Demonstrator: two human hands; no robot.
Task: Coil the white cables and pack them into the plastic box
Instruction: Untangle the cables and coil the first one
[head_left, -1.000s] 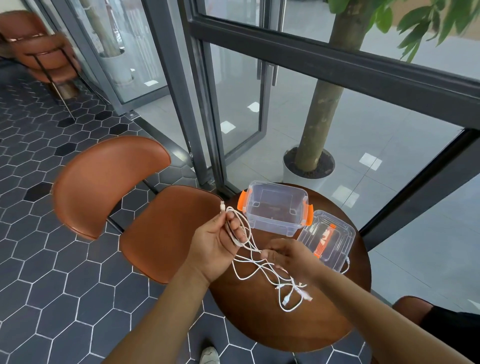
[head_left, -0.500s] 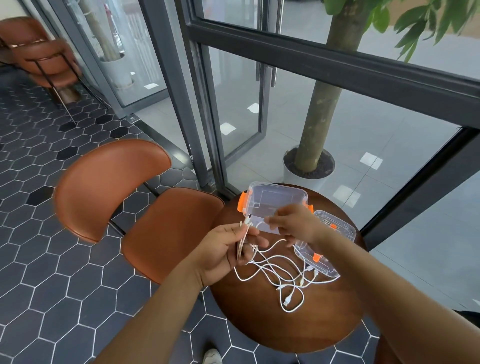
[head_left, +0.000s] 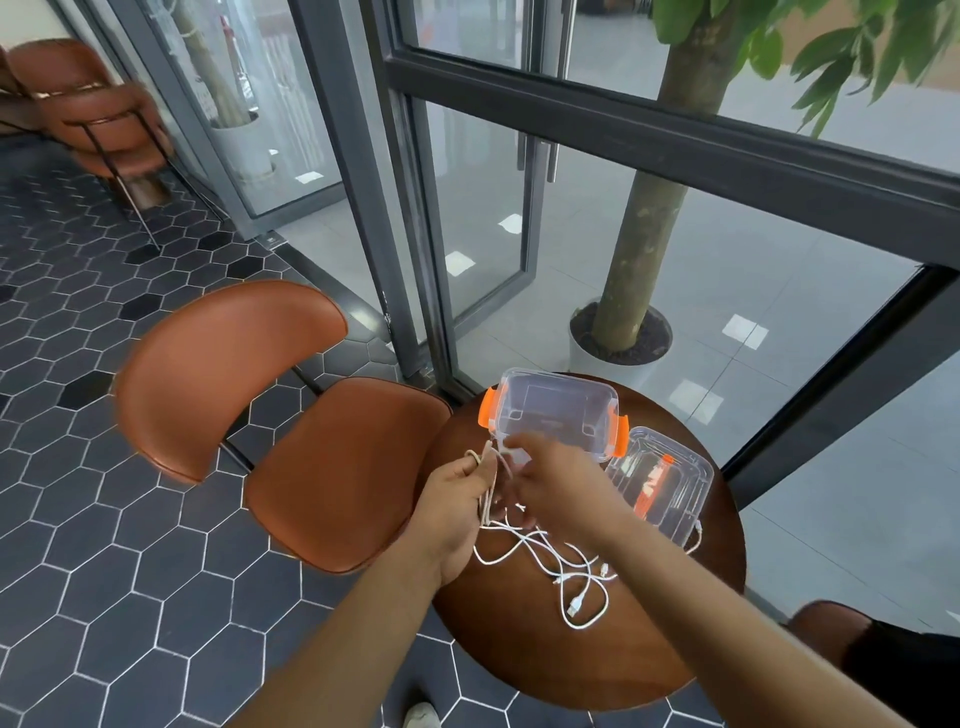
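Observation:
White cables lie tangled on the small round wooden table, with loops and plugs spread near its middle. My left hand grips several gathered loops of one cable at the table's left edge. My right hand is right beside it, fingers curled and pinching the same cable close to the left hand. The clear plastic box with orange clips stands open just behind both hands. Its clear lid lies to the right of the box.
A brown leather chair stands close on the table's left. Glass doors and a window frame rise behind the table, with a potted tree beyond the glass. Another brown chair stands far left. A dark brown seat edge shows at lower right.
My right hand has swung from the cables on the table up toward the box, then back left to meet my left hand. The left hand kept hold of the loops.

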